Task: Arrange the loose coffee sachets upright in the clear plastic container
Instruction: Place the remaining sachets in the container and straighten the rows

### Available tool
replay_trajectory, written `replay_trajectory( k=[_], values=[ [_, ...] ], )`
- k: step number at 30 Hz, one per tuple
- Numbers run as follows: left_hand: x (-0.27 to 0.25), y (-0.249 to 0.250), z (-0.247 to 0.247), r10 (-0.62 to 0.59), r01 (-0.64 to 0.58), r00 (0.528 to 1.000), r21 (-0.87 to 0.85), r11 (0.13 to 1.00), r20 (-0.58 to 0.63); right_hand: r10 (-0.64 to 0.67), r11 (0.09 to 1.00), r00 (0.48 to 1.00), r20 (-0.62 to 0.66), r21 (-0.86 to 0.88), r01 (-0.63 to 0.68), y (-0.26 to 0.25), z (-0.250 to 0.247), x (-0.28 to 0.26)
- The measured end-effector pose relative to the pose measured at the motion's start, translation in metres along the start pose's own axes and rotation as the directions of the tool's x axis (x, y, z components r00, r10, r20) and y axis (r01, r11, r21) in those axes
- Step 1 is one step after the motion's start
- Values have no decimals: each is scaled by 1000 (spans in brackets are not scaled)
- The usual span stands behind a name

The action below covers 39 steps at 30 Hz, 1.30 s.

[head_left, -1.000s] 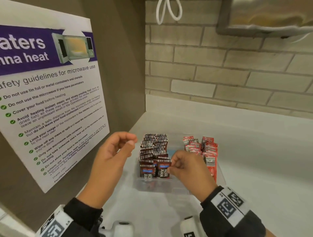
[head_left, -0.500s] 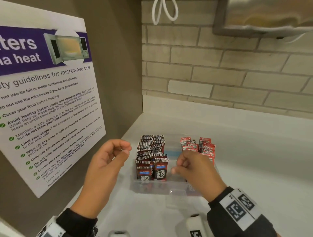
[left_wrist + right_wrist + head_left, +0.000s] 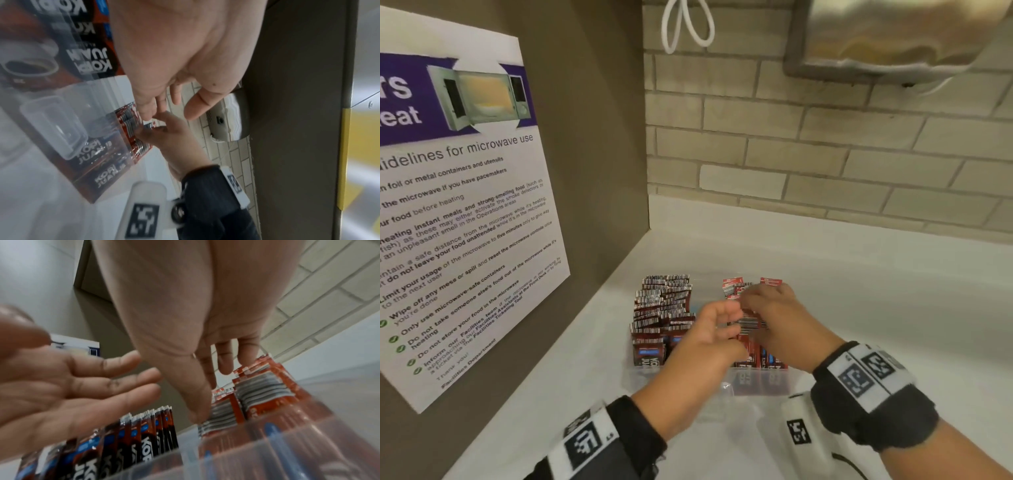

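Note:
A clear plastic container point(image 3: 756, 385) stands on the white counter. Its left row holds upright dark brown sachets point(image 3: 661, 308); its right row holds upright red sachets point(image 3: 732, 286). My right hand point(image 3: 760, 305) is over the red row. In the right wrist view its thumb and fingers point(image 3: 225, 363) straddle a bunch of red sachets point(image 3: 263, 386) and pinch their tops. My left hand point(image 3: 729, 318) hovers beside it with straight, spread fingers point(image 3: 115, 363) and holds nothing. The dark sachets point(image 3: 148, 434) stand untouched behind the container wall point(image 3: 267, 459).
A microwave safety poster point(image 3: 465, 205) hangs on the brown side wall close on the left. A brick wall point(image 3: 825, 154) stands behind, with a metal dispenser point(image 3: 893, 34) and a white cord point(image 3: 688, 27) above. White counter point(image 3: 876, 308) stretches to the right.
Both hands have moved right, from the dark brown row to the red row. The left hand's fingers have straightened. The right hand now sits on the red sachets.

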<state>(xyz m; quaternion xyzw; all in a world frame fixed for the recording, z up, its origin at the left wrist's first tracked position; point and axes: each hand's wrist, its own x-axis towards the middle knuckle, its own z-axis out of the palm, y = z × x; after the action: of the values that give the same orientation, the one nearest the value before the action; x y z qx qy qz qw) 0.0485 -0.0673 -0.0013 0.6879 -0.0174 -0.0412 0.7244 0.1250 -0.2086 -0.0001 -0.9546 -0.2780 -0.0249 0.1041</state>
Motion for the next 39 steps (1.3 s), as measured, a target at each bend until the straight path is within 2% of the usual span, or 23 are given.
replay_trajectory(
  k=[5,9,13,18,21,26,28,30,32,34,36,39],
  values=[
    [0,-2,-1,-13,12,1000,-22,1000,-20,80,984,995,62,-166,-69,-5,-1,8],
    [-2,-2,-6,-3,1,999,-28,1000,-49,101,987,993,56,-132,-93,-6,-1,5],
    [-3,-6,-4,-29,27,998,-33,999,-52,74,990,996,53,-125,-67,-9,-10,0],
    [-5,-10,-4,-49,48,998,-44,998,-39,41,999,994,96,-33,-38,-12,-19,-13],
    [-6,-8,-4,-6,5,999,-36,999,-35,57,998,997,49,36,-59,-10,-27,-16],
    [-9,8,-13,177,-177,983,3,984,-45,47,976,993,-110,217,-22,-12,-67,-15],
    [-9,18,-20,244,-244,968,8,970,-58,8,938,988,-153,345,46,-16,-87,-14],
    [-8,28,-26,270,-269,962,30,963,-34,-50,855,991,-127,507,109,-24,-103,-12],
    [-9,36,-31,231,-231,971,0,973,57,-120,737,989,-82,660,145,-35,-110,-10],
    [-15,42,-33,153,-147,973,-51,988,171,-152,661,986,-73,734,157,-45,-108,-7],
    [-21,43,-34,112,-96,970,-85,992,217,-137,622,986,-97,766,161,-54,-100,-5],
    [-24,40,-39,118,-98,983,-140,985,143,-25,621,978,-207,763,177,-58,-81,-5]
  ],
)
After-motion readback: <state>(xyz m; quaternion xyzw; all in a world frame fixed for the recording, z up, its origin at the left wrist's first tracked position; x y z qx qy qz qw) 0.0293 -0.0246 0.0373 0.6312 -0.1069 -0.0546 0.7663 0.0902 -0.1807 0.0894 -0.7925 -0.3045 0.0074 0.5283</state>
